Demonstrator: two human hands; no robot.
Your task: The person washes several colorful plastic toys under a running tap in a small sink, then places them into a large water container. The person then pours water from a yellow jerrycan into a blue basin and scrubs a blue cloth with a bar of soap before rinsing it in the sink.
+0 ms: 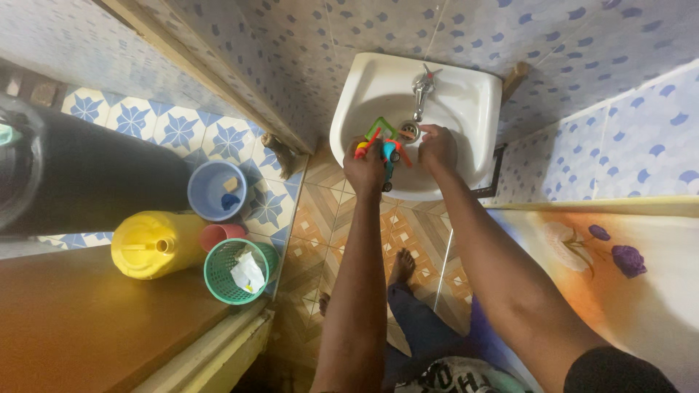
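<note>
My left hand is closed around a colourful plastic toy with red, green, blue and orange parts, held over the bowl of a white wash basin. My right hand is inside the basin beside the toy, fingers curled, one fingertip close to the drain. I cannot tell whether it touches the toy. A chrome tap stands at the back of the basin.
A yellow jerrycan, a blue bucket, a small red cup and a green mesh basket with crumpled paper stand on the left. Patterned tiles cover the walls and floor. My bare foot is below the basin. A flowered curtain hangs on the right.
</note>
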